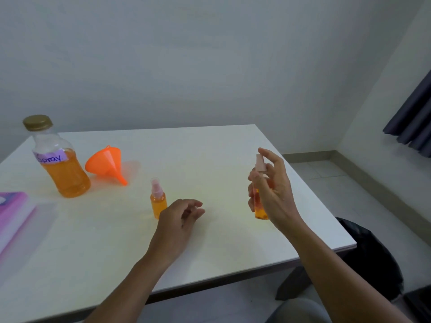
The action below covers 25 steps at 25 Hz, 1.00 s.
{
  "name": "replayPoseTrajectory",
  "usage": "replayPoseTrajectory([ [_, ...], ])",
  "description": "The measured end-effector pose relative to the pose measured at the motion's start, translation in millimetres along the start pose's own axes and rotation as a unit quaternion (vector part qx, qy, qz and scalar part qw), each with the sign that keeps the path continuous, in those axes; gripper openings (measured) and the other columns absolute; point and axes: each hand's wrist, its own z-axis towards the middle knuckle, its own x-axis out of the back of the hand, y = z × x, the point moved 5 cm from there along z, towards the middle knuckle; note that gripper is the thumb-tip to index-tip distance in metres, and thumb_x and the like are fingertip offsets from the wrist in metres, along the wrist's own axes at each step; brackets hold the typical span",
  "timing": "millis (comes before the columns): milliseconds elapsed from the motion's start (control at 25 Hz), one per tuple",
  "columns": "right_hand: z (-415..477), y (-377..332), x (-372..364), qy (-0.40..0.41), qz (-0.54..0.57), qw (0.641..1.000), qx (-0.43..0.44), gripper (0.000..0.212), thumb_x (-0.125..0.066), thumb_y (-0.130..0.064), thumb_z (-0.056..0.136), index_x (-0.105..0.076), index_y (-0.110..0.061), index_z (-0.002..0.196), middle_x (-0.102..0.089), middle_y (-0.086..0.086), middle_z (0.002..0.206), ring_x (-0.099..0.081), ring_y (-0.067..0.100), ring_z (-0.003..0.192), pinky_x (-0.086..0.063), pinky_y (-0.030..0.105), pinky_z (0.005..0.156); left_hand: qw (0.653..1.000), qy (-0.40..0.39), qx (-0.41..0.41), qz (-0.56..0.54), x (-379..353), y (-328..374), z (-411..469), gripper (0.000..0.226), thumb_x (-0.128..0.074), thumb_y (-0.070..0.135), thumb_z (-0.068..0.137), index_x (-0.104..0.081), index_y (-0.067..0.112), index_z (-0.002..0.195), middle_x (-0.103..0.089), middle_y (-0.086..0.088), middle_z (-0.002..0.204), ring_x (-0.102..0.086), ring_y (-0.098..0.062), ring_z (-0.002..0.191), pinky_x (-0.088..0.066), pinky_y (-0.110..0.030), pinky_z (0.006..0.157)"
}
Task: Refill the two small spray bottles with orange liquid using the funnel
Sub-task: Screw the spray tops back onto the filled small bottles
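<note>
The right hand (271,194) grips one bottle (259,212) upright; the left hand (178,221), loosely curled and empty, is nearer the funnel (106,163), which lies sideways at far left.

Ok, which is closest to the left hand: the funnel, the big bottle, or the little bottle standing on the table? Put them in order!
1. Little bottle, right beside the left hand.
2. Funnel, lying farther back to the left.
3. Big bottle, farthest left, just past the funnel.

Two small spray bottles (158,202) (260,214), one large capped bottle (63,169), one orange funnel (105,162), one pink box (11,206).
</note>
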Motion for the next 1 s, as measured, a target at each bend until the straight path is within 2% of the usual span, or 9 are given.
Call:
replayPoseTrajectory([
  [120, -3, -6, -1, 0.017, -0.029, 0.999, 0.009, 0.050, -0.066, -0.020, 0.096, -0.040, -0.039, 0.134, -0.061, -0.013, 0.117, -0.070, 0.002, 0.084, -0.053, 0.011, 0.059, 1.000, 0.001, -0.028, 0.005, 0, -3, -6, 0.017, -0.065, 0.022, 0.091, -0.069, 0.021, 0.108, -0.068, 0.014, 0.100, -0.061, 0.009, 0.096, -0.046, -0.003, 0.078],
  [200, -2, -8, -2, 0.017, -0.007, 1.000, 0.009, 0.046, -0.064, -0.017, 0.097, -0.041, -0.036, 0.133, -0.067, -0.004, 0.111, -0.072, 0.013, 0.070, -0.055, 0.017, 0.056, 0.999, -0.004, -0.043, 0.016, -2, -3, -6, 0.018, -0.065, 0.023, 0.091, -0.069, 0.022, 0.108, -0.068, 0.014, 0.100, -0.061, 0.008, 0.097, -0.045, -0.002, 0.079],
  [280, 1, -10, -2, 0.014, 0.025, 0.999, 0.013, 0.044, -0.062, -0.016, 0.099, -0.042, -0.032, 0.135, -0.066, 0.008, 0.108, -0.068, 0.024, 0.058, -0.057, 0.029, 0.053, 0.998, -0.010, -0.053, 0.023, -3, -3, -6, 0.018, -0.065, 0.023, 0.091, -0.069, 0.021, 0.108, -0.067, 0.014, 0.100, -0.060, 0.008, 0.097, -0.045, -0.002, 0.079],
  [440, 5, -14, 2, 0.016, 0.051, 0.998, 0.022, 0.042, -0.061, -0.019, 0.100, -0.048, -0.027, 0.139, -0.064, 0.013, 0.112, -0.073, 0.031, 0.069, -0.059, 0.040, 0.052, 0.997, -0.020, -0.062, 0.039, -5, -4, -7, 0.018, -0.063, 0.026, 0.092, -0.069, 0.024, 0.109, -0.066, 0.016, 0.100, -0.061, 0.005, 0.095, -0.045, -0.002, 0.080],
  [560, 4, -18, 3, 0.003, 0.061, 0.998, 0.031, 0.043, -0.055, -0.027, 0.101, -0.048, -0.024, 0.143, -0.067, 0.008, 0.110, -0.074, 0.033, 0.072, -0.060, 0.040, 0.052, 0.997, -0.020, -0.066, 0.041, -5, -5, -7, 0.019, -0.062, 0.028, 0.092, -0.069, 0.024, 0.109, -0.067, 0.015, 0.101, -0.062, 0.002, 0.095, -0.046, -0.004, 0.081],
  [760, 2, -21, 8, 0.019, 0.072, 0.997, 0.036, 0.029, -0.043, -0.029, 0.107, -0.046, -0.037, 0.134, -0.066, 0.009, 0.098, -0.064, 0.030, 0.055, -0.054, 0.034, 0.044, 0.996, -0.019, -0.070, 0.043, -4, -5, -7, 0.018, -0.062, 0.027, 0.092, -0.069, 0.024, 0.108, -0.067, 0.015, 0.100, -0.063, -0.003, 0.096, -0.048, -0.007, 0.083],
  [840, 0, -22, 11, 0.021, 0.053, 0.998, 0.031, 0.033, -0.056, -0.028, 0.102, -0.046, -0.037, 0.132, -0.062, 0.011, 0.101, -0.063, 0.028, 0.052, -0.054, 0.035, 0.045, 0.996, -0.020, -0.070, 0.043, -5, -5, -7, 0.017, -0.062, 0.027, 0.092, -0.069, 0.023, 0.108, -0.066, 0.015, 0.099, -0.063, -0.004, 0.096, -0.048, -0.007, 0.083],
  [920, 0, -22, 13, 0.033, -0.007, 0.999, 0.021, 0.050, -0.073, -0.023, 0.091, -0.047, -0.039, 0.130, -0.060, 0.007, 0.105, -0.069, 0.027, 0.055, -0.058, 0.039, 0.047, 0.996, -0.019, -0.070, 0.046, -5, -6, -8, 0.017, -0.062, 0.027, 0.092, -0.069, 0.024, 0.108, -0.066, 0.015, 0.099, -0.063, -0.003, 0.095, -0.047, -0.006, 0.082],
  [1000, 3, -22, 16, 0.055, -0.040, 0.997, 0.027, 0.050, -0.075, -0.021, 0.090, -0.051, -0.035, 0.131, -0.062, 0.003, 0.105, -0.074, 0.026, 0.064, -0.061, 0.041, 0.051, 0.996, -0.018, -0.075, 0.048, -5, -5, -8, 0.017, -0.062, 0.028, 0.092, -0.068, 0.024, 0.108, -0.066, 0.015, 0.099, -0.062, -0.002, 0.095, -0.047, -0.005, 0.081],
])
